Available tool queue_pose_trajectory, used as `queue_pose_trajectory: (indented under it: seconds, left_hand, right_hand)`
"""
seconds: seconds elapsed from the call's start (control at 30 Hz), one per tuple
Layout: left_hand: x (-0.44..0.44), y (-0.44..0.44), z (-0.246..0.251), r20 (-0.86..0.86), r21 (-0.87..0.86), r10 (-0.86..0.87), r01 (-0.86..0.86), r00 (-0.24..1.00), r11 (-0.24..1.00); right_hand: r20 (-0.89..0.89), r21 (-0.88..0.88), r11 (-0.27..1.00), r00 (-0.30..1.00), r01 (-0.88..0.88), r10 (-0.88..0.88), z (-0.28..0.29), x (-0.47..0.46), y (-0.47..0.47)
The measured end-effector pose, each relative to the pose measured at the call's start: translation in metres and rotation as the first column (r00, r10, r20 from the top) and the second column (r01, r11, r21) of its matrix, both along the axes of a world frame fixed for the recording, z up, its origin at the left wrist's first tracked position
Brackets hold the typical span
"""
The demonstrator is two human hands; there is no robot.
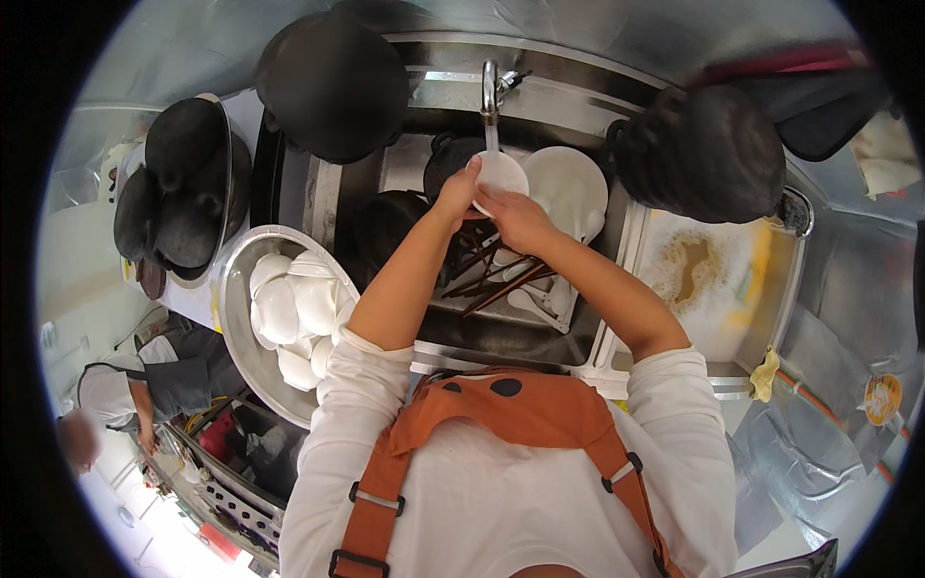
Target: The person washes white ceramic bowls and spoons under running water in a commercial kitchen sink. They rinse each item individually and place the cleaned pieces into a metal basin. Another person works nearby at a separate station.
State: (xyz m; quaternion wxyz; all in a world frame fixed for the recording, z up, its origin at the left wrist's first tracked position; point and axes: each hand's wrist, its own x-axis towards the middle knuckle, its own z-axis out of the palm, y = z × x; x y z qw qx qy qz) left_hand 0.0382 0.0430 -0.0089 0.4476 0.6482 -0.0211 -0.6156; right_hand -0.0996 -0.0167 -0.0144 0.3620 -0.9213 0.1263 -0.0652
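Under the running tap (491,90), a small white dish (504,172) is held in both hands. My left hand (459,191) grips its left edge with the thumb on top. My right hand (517,220) lies across the dish's lower edge, its fingertips meeting the left hand. Just behind the dish sits a black pot (442,160) in the sink basin (506,329). A larger white plate (571,180) rests to the right. Below my hands lie dark chopsticks (506,285) and white spoons (533,307), partly hidden by my right forearm.
A steel bowl (238,339) of white bowls (289,303) stands left, with a basin of black pots (188,195) beyond it. Black pots (332,87) and stacked black pots (704,155) flank the sink. The right basin (712,278) holds foamy water. A co-worker (137,390) stands far left.
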Motion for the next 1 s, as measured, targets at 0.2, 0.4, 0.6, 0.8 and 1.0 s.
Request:
queue_pose_trajectory:
  seconds: [0.2, 0.4, 0.6, 0.8, 1.0]
  left_hand:
    - [-0.015, -0.010, 0.016, -0.070, -0.097, 0.163, -0.170, 0.984, 0.981]
    - [-0.008, -0.018, 0.013, -0.033, -0.072, 0.185, -0.187, 0.982, 0.980]
    - [0.008, -0.002, 0.016, -0.249, -0.122, 0.178, -0.213, 0.952, 0.969]
    - [0.014, 0.022, 0.027, -0.384, -0.279, 0.186, -0.306, 0.904, 0.911]
    - [0.003, 0.038, 0.060, -0.234, -0.308, 0.317, -0.379, 0.919, 0.873]
  right_hand:
    - [-0.164, 0.638, 0.644, 0.891, 0.423, -0.423, 0.009, 0.021, -0.013]
    - [-0.243, 0.946, -0.321, 0.765, 0.050, -0.597, 0.021, 0.014, -0.023]
    - [-0.262, 0.890, -0.455, 0.785, -0.029, -0.562, 0.011, -0.001, -0.037]
    - [-0.331, 0.872, -0.487, 0.787, 0.044, -0.521, -0.007, 0.009, -0.041]
    - [-0.456, 0.730, 0.182, 0.668, 0.659, -0.588, -0.055, -0.011, -0.055]
